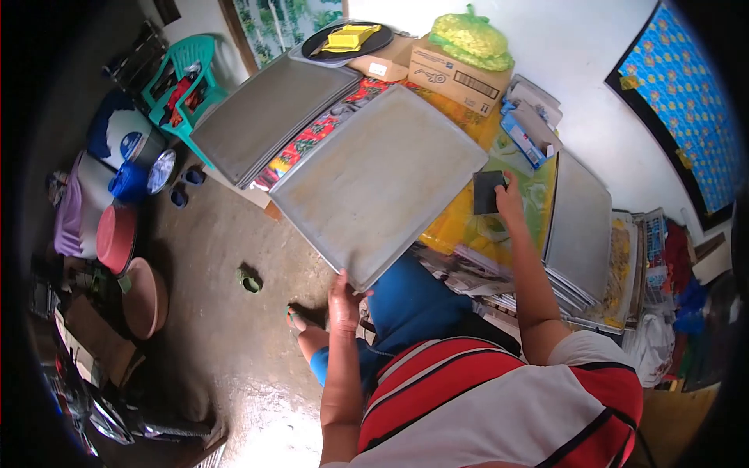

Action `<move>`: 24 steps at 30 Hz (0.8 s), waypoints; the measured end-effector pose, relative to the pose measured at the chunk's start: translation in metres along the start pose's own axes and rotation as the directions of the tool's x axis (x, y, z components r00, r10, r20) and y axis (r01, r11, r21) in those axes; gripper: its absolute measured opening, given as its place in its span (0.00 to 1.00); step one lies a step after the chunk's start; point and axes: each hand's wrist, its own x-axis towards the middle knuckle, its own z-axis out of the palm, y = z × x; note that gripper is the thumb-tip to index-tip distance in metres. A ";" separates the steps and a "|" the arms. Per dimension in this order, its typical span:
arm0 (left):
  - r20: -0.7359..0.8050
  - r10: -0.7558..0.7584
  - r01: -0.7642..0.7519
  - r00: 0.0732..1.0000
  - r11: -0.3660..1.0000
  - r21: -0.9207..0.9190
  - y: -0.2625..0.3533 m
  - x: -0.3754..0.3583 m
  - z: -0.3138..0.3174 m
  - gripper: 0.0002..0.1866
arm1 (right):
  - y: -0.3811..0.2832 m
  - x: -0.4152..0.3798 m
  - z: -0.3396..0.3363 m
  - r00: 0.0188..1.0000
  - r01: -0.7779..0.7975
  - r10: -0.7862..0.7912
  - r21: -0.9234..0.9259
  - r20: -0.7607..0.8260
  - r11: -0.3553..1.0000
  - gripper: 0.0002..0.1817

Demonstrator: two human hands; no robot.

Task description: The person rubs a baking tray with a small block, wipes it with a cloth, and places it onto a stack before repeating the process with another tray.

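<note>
A green plastic chair (187, 74) stands left of the doorway curtain (282, 30), with clothes (181, 100) on its seat.

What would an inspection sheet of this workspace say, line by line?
Surface: yellow cover, partly hidden by the tray.
Things worked with: the tray, its face faintly stained; a dark pad.
Clutter: left stack and right stack of trays; bag on a box.
Hands: left hand grips the tray's near corner; right hand holds the pad.
Cables: nothing clearly seen.
Surroundings: green chair; basin; slipper on the floor, a possible trip risk.
</note>
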 end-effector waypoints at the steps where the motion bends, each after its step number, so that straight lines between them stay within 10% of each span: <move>1: 0.013 0.025 -0.024 1.000 0.998 -0.055 0.001 0.012 -0.004 0.34 | 0.011 0.003 -0.004 0.999 -0.041 0.043 -0.069 0.028 0.997 0.31; 6: -0.022 0.085 -0.088 0.996 0.972 -0.220 0.018 0.042 0.003 0.33 | -0.024 -0.007 -0.008 0.991 -0.133 0.093 -0.616 -0.098 0.776 0.33; 17: -0.211 0.132 -0.147 0.968 0.988 -0.056 0.032 -0.006 0.017 0.21 | -0.190 0.049 0.160 0.855 0.490 -0.443 -0.142 0.270 0.860 0.40; 24: -0.277 0.172 -0.194 0.945 0.979 -0.053 0.036 -0.033 0.036 0.19 | -0.271 0.092 0.253 0.927 0.361 -0.240 -0.516 0.288 0.777 0.41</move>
